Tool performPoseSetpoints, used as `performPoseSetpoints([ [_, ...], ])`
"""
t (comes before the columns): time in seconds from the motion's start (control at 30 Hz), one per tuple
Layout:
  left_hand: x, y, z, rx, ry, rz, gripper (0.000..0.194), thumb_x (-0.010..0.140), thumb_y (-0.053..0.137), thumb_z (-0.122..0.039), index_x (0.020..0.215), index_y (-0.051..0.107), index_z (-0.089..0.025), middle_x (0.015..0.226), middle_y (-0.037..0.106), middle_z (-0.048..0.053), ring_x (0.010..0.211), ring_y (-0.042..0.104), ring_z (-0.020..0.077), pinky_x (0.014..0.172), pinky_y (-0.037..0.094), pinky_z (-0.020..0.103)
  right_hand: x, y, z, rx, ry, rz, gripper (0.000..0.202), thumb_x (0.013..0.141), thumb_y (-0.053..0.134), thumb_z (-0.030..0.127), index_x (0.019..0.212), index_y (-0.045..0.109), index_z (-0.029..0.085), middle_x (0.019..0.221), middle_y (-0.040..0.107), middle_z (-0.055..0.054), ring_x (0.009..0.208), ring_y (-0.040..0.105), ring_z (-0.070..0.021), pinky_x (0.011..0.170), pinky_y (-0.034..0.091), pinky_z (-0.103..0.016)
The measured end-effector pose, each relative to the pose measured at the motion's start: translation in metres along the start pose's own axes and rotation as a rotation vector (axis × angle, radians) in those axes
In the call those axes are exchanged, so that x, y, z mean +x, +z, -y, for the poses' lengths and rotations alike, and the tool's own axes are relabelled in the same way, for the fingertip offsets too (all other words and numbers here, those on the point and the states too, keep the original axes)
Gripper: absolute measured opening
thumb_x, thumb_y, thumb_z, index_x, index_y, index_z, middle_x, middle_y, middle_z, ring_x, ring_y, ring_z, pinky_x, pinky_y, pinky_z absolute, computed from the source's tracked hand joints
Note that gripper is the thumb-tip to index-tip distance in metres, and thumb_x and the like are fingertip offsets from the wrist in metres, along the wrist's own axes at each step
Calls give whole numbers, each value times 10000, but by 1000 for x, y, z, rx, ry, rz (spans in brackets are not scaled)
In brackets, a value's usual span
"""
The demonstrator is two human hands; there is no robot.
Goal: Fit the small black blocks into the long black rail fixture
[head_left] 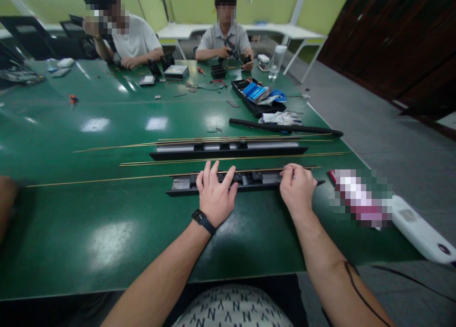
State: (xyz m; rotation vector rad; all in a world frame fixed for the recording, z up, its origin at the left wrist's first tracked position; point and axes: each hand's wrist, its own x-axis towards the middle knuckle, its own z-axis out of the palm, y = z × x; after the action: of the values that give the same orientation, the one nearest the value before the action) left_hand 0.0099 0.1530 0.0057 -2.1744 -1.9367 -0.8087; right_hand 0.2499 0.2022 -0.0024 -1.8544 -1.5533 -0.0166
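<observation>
A black channel-shaped rail (181,192) lies across the near part of the table, with several small black blocks (257,176) inside it. Along its far edge runs a thin brass rod (107,180), reaching far out to the left. My left hand (215,191), with a black watch on the wrist, rests on the rail with fingers spread over the blocks and rod. Near the rail's right end, my right hand (297,189) is closed, its curled fingertips on the brass rod. Its fingers partly hide the grip.
Behind lies a second black rail (228,153) with more brass rods (142,163) beside it. Farther back are a black tube (285,127), white gloves (281,118) and a black tray (249,99). A white device (420,229) lies right. Two people sit across the green table (107,222).
</observation>
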Motion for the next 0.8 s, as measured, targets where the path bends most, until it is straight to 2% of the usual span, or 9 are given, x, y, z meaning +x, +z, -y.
performPoseSetpoints([
  [0.4, 0, 0, -1, -14, 2, -11, 464, 1002, 594, -387, 1462, 621, -332, 1597, 463, 181, 1561, 320, 406, 1222, 286, 628, -3, 0, 8, 43, -20, 29, 284, 999, 401, 346, 972, 655, 223, 975, 764, -79, 1054, 592, -287, 992, 320, -445],
  [0.8, -1, 2, 1, -27, 8, -22, 471, 1001, 607, -384, 1471, 615, -351, 1595, 465, 177, 1561, 327, 397, 1223, 290, 626, 0, 1, 0, -20, -39, 12, 326, 1014, 402, 374, 1019, 683, 209, 1008, 755, -101, 1048, 600, -286, 953, 339, -434],
])
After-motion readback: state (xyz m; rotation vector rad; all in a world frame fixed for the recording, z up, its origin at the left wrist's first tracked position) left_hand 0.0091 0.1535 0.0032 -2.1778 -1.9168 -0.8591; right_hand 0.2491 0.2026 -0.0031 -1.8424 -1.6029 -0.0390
